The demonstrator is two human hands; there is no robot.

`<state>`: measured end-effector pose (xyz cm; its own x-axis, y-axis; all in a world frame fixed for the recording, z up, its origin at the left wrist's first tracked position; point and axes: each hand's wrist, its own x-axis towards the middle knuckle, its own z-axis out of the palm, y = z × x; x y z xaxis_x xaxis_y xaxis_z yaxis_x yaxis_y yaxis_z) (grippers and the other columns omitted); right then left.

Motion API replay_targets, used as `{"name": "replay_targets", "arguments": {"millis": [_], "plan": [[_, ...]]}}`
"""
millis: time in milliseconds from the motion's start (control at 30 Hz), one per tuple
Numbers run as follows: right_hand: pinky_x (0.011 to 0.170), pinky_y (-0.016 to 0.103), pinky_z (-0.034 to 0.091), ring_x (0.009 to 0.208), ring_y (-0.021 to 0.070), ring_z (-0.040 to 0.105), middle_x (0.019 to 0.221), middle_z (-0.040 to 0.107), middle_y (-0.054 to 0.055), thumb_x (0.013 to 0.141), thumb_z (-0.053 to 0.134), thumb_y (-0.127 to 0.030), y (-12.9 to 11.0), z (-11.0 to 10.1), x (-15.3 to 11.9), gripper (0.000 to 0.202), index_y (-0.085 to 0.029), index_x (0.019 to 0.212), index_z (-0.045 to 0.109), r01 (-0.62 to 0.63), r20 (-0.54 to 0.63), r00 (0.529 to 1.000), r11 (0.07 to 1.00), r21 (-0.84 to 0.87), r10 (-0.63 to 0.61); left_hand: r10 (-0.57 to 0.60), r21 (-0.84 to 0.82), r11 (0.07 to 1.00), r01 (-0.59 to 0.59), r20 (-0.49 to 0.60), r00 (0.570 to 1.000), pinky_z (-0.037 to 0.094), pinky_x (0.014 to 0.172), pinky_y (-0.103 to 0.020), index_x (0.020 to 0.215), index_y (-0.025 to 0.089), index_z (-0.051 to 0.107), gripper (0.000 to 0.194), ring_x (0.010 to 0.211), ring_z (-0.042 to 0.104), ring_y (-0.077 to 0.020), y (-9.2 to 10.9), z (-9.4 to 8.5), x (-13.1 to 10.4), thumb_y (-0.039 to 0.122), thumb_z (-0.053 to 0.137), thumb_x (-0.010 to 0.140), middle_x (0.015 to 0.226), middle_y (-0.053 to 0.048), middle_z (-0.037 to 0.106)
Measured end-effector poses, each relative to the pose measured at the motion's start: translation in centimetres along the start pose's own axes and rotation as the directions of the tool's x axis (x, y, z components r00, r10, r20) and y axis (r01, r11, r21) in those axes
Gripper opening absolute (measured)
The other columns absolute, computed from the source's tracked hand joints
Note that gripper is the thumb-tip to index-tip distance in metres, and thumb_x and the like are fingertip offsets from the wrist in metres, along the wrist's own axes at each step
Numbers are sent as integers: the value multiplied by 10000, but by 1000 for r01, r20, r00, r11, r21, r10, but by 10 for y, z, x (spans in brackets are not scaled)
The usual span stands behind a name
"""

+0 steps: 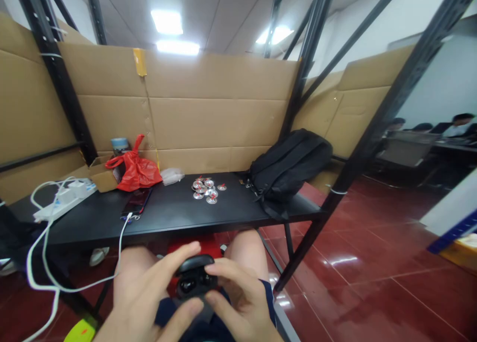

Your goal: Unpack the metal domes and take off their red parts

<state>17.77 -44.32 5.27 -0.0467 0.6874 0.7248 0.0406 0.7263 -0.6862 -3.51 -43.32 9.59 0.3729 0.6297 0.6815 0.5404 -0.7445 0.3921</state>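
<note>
A small black case [196, 277] with its lid raised is held between my two hands, above my lap. Two dark rounded pieces show inside it. My left hand [152, 292] grips the case's left side, forefinger by the lid and thumb at the lower edge. On the right side, my right hand [238, 295] has its fingertips at the lid's edge and its thumb low on the case. Beyond the hands, a pile of shiny round metal pieces with red bits [204, 189] lies on the black table [171, 213].
On the table's left are a power strip [65, 203], a phone [136, 202] with a white cable, a cardboard box [103, 175], and a red plastic bag [137, 170]. A black backpack [290, 168] sits at the right. Cardboard panels [216, 118] stand behind.
</note>
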Motion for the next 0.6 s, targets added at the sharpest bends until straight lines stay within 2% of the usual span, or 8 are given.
{"name": "replay_targets", "arguments": {"millis": [67, 167, 300, 367, 500, 600], "plan": [[804, 245, 600, 988, 194, 714, 1151, 708, 131, 890, 648, -199, 0, -6, 1, 297, -214, 1185, 674, -14, 1, 1000, 1000, -26, 14, 47, 7, 999, -47, 16, 999, 577, 873, -200, 1255, 296, 638, 361, 1001, 719, -173, 13, 8, 20, 381, 636, 904, 1138, -12, 736], [820, 245, 602, 1026, 201, 707, 1193, 697, 125, 896, 631, -190, -6, -18, 7, 267, -217, 1154, 694, -12, 96, 995, 992, -124, 24, 78, -24, 997, -77, 32, 996, 594, 862, -232, 1244, 284, 645, 395, 969, 734, -190, 18, 18, 29, 376, 686, 863, 1120, -23, 748], [795, 231, 607, 984, 191, 719, 1219, 678, 133, 919, 592, -206, -17, -31, 12, 231, -193, 1128, 692, -109, 101, 987, 978, -179, 128, 32, -51, 998, -28, 75, 997, 608, 858, -283, 1284, 274, 623, 428, 966, 737, -211, 15, 30, 25, 357, 677, 867, 1147, -41, 740], [848, 255, 597, 1023, 198, 706, 1229, 674, 130, 915, 587, -201, -22, -35, 13, 218, -192, 1105, 694, -138, 78, 984, 960, -244, 161, 12, -53, 999, -8, 70, 997, 606, 858, -276, 1311, 272, 606, 422, 967, 737, -203, 15, 37, 23, 321, 645, 894, 1161, -41, 735], [955, 328, 554, 1136, 235, 650, 1226, 680, 102, 866, 640, -200, -28, -34, 19, 140, -224, 970, 730, -111, 88, 983, 896, -431, 164, 21, -40, 999, -19, 46, 999, 598, 865, -251, 1334, 261, 595, 413, 999, 729, -196, 14, 50, 12, 308, 598, 924, 1177, -51, 730], [923, 311, 560, 1103, 228, 657, 1190, 690, 89, 879, 622, -200, -30, -29, 26, 141, -239, 962, 728, -110, 109, 979, 900, -422, 170, -24, -12, 1000, 25, 32, 999, 589, 875, -235, 1361, 264, 577, 444, 1018, 723, -193, 12, 53, -1, 335, 600, 923, 1207, -51, 717]]}}
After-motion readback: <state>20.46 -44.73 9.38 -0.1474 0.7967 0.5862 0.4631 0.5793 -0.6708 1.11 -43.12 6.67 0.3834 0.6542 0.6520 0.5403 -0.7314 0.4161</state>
